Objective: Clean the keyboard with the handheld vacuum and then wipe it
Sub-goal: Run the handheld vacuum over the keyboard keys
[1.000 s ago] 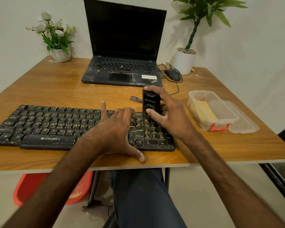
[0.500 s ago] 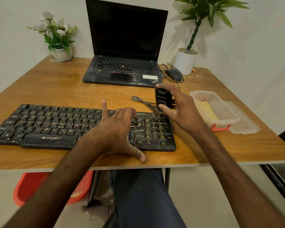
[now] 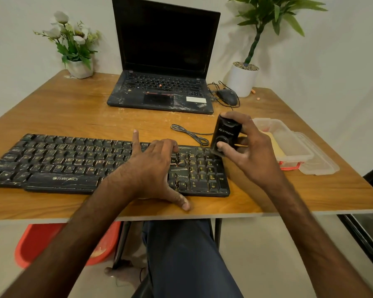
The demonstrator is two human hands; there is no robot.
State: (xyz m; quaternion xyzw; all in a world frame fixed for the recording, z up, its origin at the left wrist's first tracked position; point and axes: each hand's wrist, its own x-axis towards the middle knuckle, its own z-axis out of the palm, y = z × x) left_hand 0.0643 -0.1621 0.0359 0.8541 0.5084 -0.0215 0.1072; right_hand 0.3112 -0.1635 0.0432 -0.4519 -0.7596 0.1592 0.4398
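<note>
Beyond the far-left corner of a long black plastic keyboard [image 3: 63, 164], which lies along the near edge of a wooden table [image 3: 73, 112], stands a white pot of white flowers [image 3: 80, 67]. On the floor below the keyboard's left half sits a red plastic tub [image 3: 41, 239].

A person's left hand [image 3: 151, 168] rests on the keys right of centre. Its forefinger is straight, the other fingers are loosely bent and grasp nothing, and the thumb is splayed onto the table at the keyboard's near edge. Behind the keyboard's middle a scuffed black laptop [image 3: 164, 91] stands open, its screen dark. A grey cable [image 3: 190, 134] loops just behind the keyboard's right part.

Over the keyboard's far-right corner the right hand [image 3: 252, 155] clasps a small black handheld vacuum [image 3: 224, 136], fingers wrapped round its body and thumb on its round button. Whether the nozzle touches the keys cannot be told. Right of the keyboard sits a clear plastic box [image 3: 289, 145] holding a yellow cloth [image 3: 274, 145].

Vacuuming appears to be the step in hand. It would go best with the left hand pinning the keyboard, the nozzle kept close over the gaps and drawn slowly row by row, and the bracing hand shifted so no keys are skipped.

White lettering below the space bar reads "ZEBRONICS" [image 3: 65, 178]. The number pad shows "Ins", "Del" and "Enter". The vacuum's white logo and the laptop's slanted badge are not legible.
</note>
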